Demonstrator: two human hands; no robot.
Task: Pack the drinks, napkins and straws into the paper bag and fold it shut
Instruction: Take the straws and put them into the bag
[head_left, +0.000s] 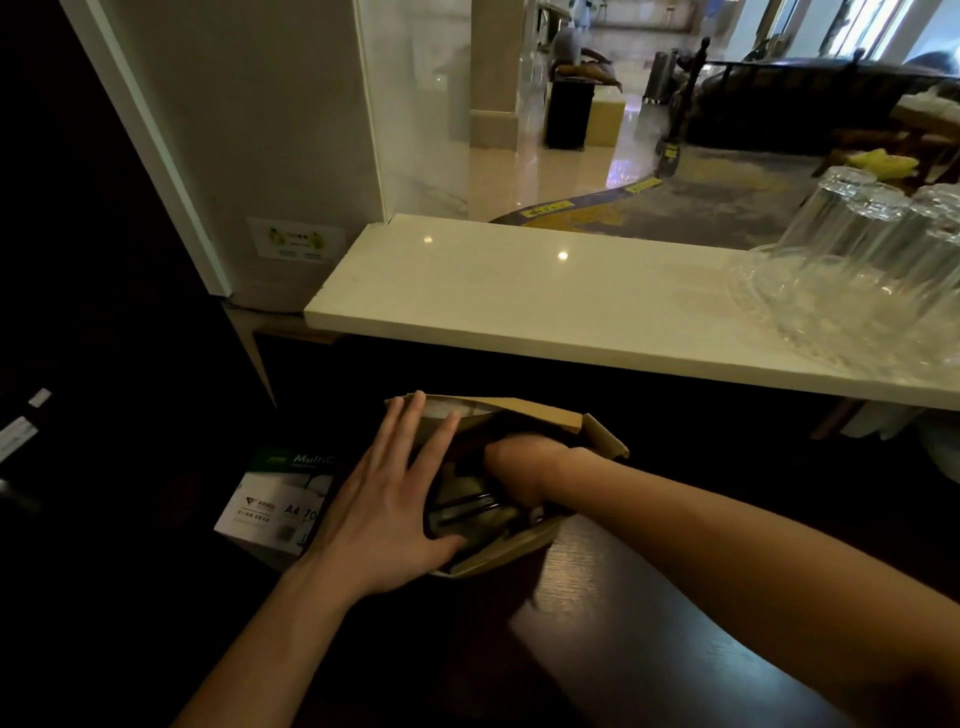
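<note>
With the paper bag (524, 545) standing on the dark counter (597, 623), the left hand (384, 509) should keep its flat, spread fingers bracing the bag's side while the right hand (519, 462), its grip hidden inside, settles items low

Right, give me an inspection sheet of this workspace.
Surface: dark wood table, dim; white counter above it.
Job's things: paper bag on the table, top open; dark contents inside, too dim to name.
Clutter: paper ream left of the bag; upturned glasses on the counter.
Grips: left hand flat against the bag's left side, fingers spread; right hand reaching into the bag, fingers hidden.
Cables: nothing seen.
Surroundings: lobby beyond the counter, with a glossy floor and a carpet.
</note>
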